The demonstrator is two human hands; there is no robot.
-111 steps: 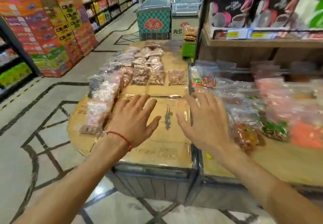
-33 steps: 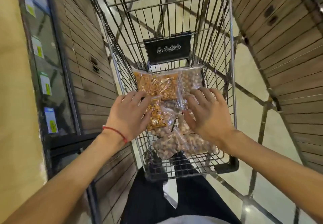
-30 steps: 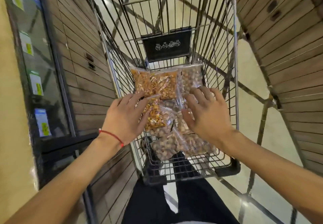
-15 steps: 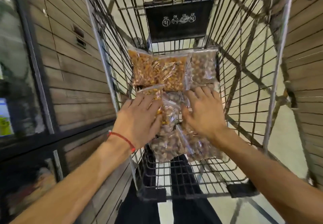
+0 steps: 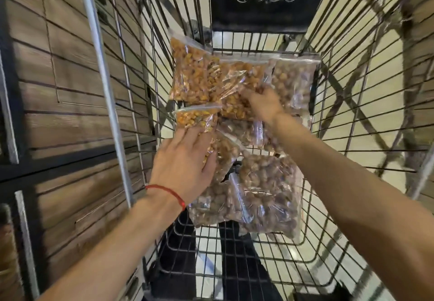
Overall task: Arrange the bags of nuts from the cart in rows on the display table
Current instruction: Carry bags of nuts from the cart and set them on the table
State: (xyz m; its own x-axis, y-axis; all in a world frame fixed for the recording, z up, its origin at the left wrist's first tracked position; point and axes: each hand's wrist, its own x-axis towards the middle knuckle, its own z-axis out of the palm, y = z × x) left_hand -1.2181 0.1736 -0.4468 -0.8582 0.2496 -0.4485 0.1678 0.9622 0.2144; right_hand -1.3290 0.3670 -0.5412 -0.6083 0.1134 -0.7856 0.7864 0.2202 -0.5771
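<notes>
Placard (image 5: 263, 0) on cart (image 5: 105, 89) reads YES, NO, NO, NO.

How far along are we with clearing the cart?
Done: cannot tell, since the display table is out of view. In hand: the left hand lies on the near orange bag, and the right hand reaches into the middle orange bag; nothing looks lifted yet. Left: several bags sit in the cart, including the brown bags nearest the person.

Left hand (image 5: 185, 160), right hand (image 5: 264, 104) on bags (image 5: 192, 75), cart (image 5: 103, 66)
</notes>
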